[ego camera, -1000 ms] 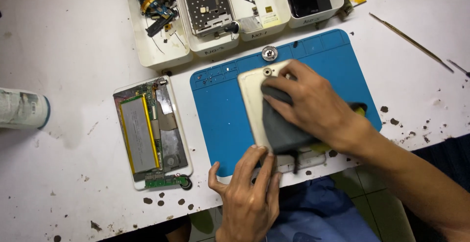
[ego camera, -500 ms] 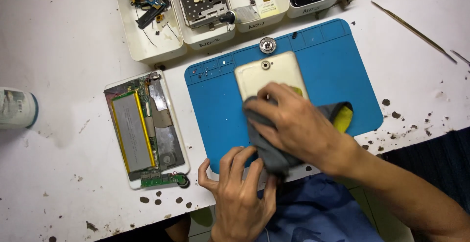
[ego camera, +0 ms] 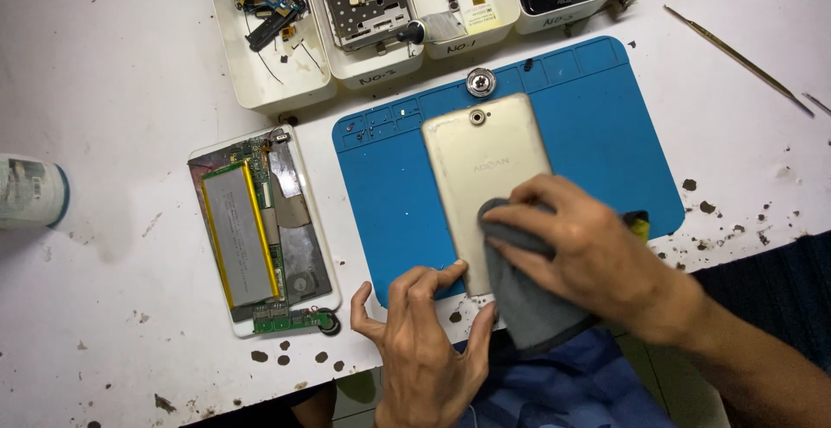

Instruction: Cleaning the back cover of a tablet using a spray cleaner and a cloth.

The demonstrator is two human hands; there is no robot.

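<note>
Lying flat on blue mat [ego camera: 597, 125]: gold back cover [ego camera: 483, 164]; right hand [ego camera: 589, 251] grip clutching grey cloth [ego camera: 528, 307].

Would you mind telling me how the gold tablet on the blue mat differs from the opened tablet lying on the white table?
The gold tablet is closed, showing a smooth back cover; the opened tablet shows its battery and circuit boards. The gold tablet lies on the blue mat, the opened tablet on the bare table. The right hand presses a grey cloth on the gold tablet and the left hand touches its edge; nothing touches the opened tablet. Both lie flat.

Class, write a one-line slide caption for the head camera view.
Right hand wipes a gold tablet back with a grey cloth; left hand steadies it.
</note>
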